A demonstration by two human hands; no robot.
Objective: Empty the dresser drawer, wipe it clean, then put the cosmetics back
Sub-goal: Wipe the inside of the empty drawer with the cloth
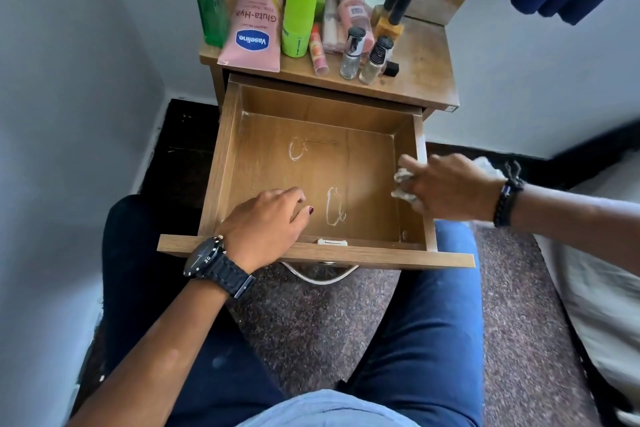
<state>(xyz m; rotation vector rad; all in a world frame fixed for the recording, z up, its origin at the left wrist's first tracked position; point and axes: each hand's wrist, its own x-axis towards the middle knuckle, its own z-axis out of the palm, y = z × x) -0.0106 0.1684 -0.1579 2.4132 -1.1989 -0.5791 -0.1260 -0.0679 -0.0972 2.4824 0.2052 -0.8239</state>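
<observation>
The left hand (266, 222) rests with relaxed fingers on the drawer (221, 184) floor at 7 o'clock. The right hand (446, 189) grips a crumpled white cloth (403, 184) against the 3 o'clock wall. The cosmetics (298, 17) crowd the worktop (422, 80) at 12 o'clock. A hard wipe could jolt the pulled-out drawer and topple the nail-polish bottles (362, 55) near the edge; the white ring stains (334, 206) may just smear.

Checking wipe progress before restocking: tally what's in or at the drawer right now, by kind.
White residue rings: 2
Hands, left hand and right hand: 2
Crumpled cloth, gripped by right hand: 1
Total: 5
</observation>
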